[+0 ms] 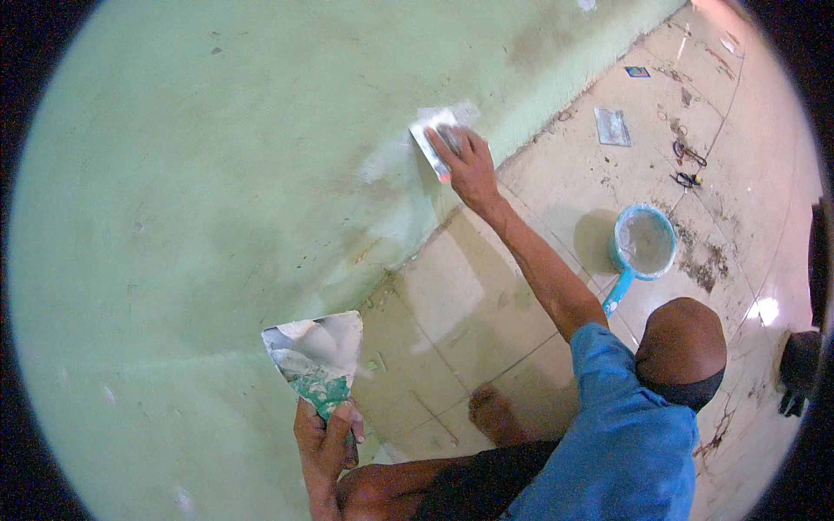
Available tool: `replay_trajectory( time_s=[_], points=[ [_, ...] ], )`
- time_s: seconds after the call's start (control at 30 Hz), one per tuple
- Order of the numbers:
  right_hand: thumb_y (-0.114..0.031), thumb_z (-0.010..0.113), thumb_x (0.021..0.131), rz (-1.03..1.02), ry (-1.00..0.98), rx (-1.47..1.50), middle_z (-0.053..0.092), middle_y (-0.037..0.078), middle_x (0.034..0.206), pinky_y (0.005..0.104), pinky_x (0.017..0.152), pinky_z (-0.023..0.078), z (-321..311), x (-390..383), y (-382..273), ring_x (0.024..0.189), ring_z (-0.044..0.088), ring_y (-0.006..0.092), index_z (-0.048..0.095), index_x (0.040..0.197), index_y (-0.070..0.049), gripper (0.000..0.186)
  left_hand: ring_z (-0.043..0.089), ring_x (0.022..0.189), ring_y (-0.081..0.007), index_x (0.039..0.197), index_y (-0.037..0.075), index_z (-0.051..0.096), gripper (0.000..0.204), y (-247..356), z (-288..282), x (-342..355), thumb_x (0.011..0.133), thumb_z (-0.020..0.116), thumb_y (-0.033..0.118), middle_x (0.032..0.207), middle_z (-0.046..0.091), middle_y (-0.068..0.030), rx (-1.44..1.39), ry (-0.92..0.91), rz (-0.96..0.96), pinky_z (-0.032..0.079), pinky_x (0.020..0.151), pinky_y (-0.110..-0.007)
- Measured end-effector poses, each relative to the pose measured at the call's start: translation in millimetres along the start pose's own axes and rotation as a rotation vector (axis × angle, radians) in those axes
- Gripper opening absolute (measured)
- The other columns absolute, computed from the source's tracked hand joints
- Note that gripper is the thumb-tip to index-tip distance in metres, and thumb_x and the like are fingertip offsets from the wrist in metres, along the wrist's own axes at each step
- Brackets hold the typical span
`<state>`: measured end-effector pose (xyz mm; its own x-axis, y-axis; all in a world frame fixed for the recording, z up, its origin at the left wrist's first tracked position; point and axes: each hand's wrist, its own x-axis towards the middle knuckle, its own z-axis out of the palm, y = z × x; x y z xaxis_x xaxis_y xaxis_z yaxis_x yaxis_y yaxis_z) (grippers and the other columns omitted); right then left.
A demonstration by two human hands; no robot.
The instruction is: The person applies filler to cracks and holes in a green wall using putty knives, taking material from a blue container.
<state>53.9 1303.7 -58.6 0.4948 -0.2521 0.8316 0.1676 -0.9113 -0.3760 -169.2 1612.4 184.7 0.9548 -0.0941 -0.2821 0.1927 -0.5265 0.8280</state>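
My left hand [326, 438] is wrapped round the handle of a wide putty knife [317, 382], its green-smeared blade pointing up and loaded with white putty [326, 343]. Further up, my right hand [469, 165] grips a small flat trowel [427, 149] with an orange spot at its lower corner. Its blade lies against the pale green wall [217, 174], beside a whitish smear of putty [387, 161]. The fingers hide part of the trowel's grip.
On the tiled floor [443, 286] at right stands a light blue dipper [620, 286] holding greyish contents. Beyond it lie a clear packet [612, 128], a small dark sachet [637, 72] and dark cord-like scraps [688, 154]. My bent right knee [682, 343] and bare foot [495, 412] are close by. Dark objects [799, 365] sit at the right rim.
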Motion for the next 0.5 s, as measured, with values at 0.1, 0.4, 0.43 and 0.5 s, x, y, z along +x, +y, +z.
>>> replay_trajectory(
  time_s=[0.1, 0.4, 0.43, 0.5],
  points=[
    [-0.004, 0.058, 0.075, 0.069, -0.15, 0.01, 0.051, 0.013, 0.122, 0.0436, 0.09, 0.043, 5, -52, 6, 0.111, 0.05, 0.0343, 0.044, 0.138, -0.02, 0.067, 0.05, 0.046, -0.0084, 0.101, 0.005, 0.048, 0.018, -2, 5, 0, 0.089, 0.056, 0.015, 0.069, 0.056, -0.0042, -0.004, 0.007, 0.04, 0.035, 0.033, -0.021],
    [0.008, 0.047, 0.08, 0.69, -0.057, 0.139, 0.044, 0.028, 0.124, 0.0463, 0.096, 0.035, 47, -22, -62, 0.109, 0.042, 0.0408, 0.028, 0.146, -0.009, 0.071, 0.048, 0.044, -0.0081, 0.105, 0.004, 0.047, 0.022, 1, 7, 0, 0.09, 0.056, 0.017, 0.068, 0.056, -0.0044, -0.001, -0.049, 0.074, 0.034, 0.032, -0.021],
    [0.006, 0.05, 0.079, 0.65, -0.1, 0.192, 0.043, 0.028, 0.126, 0.0457, 0.097, 0.036, 48, -32, -77, 0.112, 0.041, 0.0425, 0.031, 0.146, -0.011, 0.071, 0.048, 0.043, -0.0081, 0.106, 0.004, 0.047, 0.023, 2, 9, 2, 0.09, 0.056, 0.018, 0.068, 0.056, -0.0045, -0.012, -0.056, 0.107, 0.033, 0.032, -0.021],
    [-0.002, 0.054, 0.084, 0.531, -0.151, 0.387, 0.043, 0.029, 0.129, 0.0457, 0.1, 0.035, 39, -54, -102, 0.117, 0.041, 0.0432, 0.037, 0.143, -0.011, 0.062, 0.049, 0.046, -0.0084, 0.105, 0.003, 0.048, 0.022, 9, 8, 0, 0.09, 0.055, 0.017, 0.068, 0.056, -0.0046, 0.034, -0.039, 0.047, 0.036, 0.035, -0.022]
  ],
)
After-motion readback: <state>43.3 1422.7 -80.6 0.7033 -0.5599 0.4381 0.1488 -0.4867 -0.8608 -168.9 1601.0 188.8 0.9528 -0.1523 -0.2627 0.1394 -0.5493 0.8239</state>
